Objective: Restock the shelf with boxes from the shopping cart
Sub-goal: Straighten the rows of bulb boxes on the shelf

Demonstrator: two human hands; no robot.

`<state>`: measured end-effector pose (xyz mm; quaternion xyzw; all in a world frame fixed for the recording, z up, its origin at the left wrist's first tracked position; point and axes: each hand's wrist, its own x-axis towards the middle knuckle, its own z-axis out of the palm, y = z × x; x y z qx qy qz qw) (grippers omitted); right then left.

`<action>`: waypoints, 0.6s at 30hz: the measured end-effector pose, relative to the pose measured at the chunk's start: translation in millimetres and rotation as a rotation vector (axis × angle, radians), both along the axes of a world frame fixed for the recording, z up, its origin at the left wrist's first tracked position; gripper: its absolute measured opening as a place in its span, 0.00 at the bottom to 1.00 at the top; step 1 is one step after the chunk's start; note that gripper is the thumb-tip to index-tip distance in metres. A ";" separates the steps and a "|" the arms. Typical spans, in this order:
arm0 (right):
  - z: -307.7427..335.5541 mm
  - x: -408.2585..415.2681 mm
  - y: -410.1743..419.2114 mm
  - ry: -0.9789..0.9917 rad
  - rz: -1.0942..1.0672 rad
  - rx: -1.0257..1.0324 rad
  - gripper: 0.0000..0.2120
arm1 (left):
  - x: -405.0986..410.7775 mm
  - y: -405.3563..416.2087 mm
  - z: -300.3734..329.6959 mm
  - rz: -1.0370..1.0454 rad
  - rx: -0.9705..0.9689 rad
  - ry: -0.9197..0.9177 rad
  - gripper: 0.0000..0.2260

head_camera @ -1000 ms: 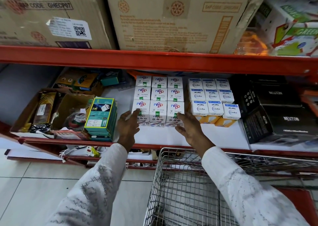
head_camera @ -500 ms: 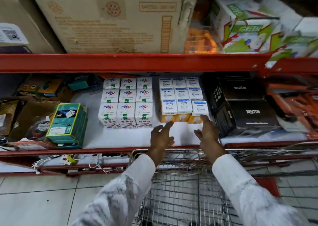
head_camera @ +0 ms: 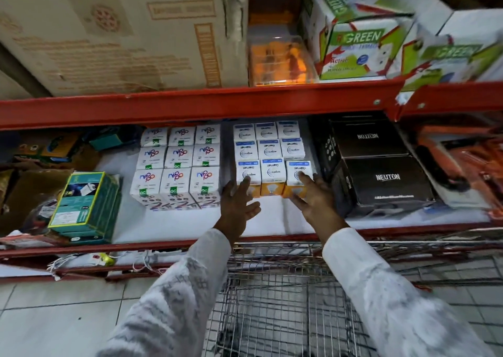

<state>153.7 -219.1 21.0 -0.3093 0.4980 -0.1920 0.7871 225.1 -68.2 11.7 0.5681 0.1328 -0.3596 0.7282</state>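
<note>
Two blocks of small white boxes stand on the white shelf (head_camera: 168, 226). The left block carries a purple logo and green squares (head_camera: 177, 163). The right block of white and orange bulb boxes (head_camera: 270, 152) is three wide. My left hand (head_camera: 236, 207) is spread open, its fingertips touching the front left bulb box. My right hand (head_camera: 313, 201) is also open, fingers resting on the front right bulb box (head_camera: 296, 175). Neither hand grips anything. The wire shopping cart (head_camera: 272, 302) sits below my arms, and no box shows in its visible part.
Black Neuton cartons (head_camera: 386, 179) stand right of the bulb boxes, orange packages (head_camera: 468, 160) further right. A green box stack (head_camera: 87, 207) sits at the left. The red shelf beam (head_camera: 190, 106) above carries a big cardboard carton (head_camera: 122, 35) and Green cartons (head_camera: 353, 43).
Both hands left the purple-logo block and moved right and forward onto the front row of bulb boxes. The view shifted right with them.
</note>
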 end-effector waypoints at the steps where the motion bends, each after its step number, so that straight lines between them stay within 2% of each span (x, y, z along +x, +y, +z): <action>1: -1.3 1.4 0.0 -0.015 -0.009 0.001 0.28 | 1.0 -0.5 -0.3 -0.007 0.001 -0.001 0.23; 6: -2.5 6.9 -2.4 -0.028 -0.003 0.002 0.27 | 3.0 -4.6 2.9 -0.004 0.026 0.064 0.24; 18: -2.2 8.2 -9.2 -0.016 0.074 -0.032 0.25 | 8.1 -1.1 -7.1 -0.046 0.019 0.057 0.22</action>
